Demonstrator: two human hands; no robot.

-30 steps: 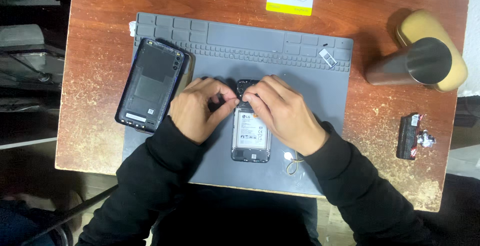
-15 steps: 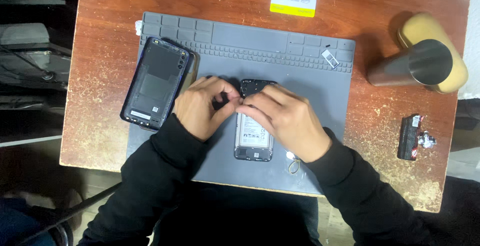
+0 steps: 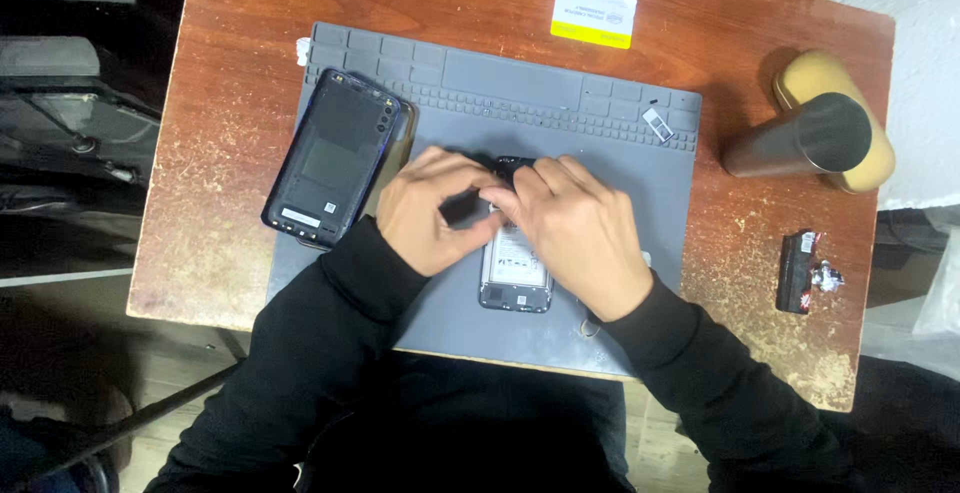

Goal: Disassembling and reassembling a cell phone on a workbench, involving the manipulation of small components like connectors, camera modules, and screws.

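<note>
Head view | left hand (image 3: 432, 215) fingers pinch small black part (image 3: 462, 209) | right hand (image 3: 575, 233) fingers curled, touching opened phone (image 3: 515, 275)

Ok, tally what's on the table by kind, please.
Opened phones: 1, under the hands
Back covers: 1
Mats: 1
Cards: 1
Cylinders: 1
Tan cases: 1
Small black parts: 1
SIM trays: 1
Total: 8

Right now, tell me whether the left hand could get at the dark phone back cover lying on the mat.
Probably yes. The left hand rests on the opened phone, and the back cover lies just beside it on the grey mat with nothing between them.
</note>
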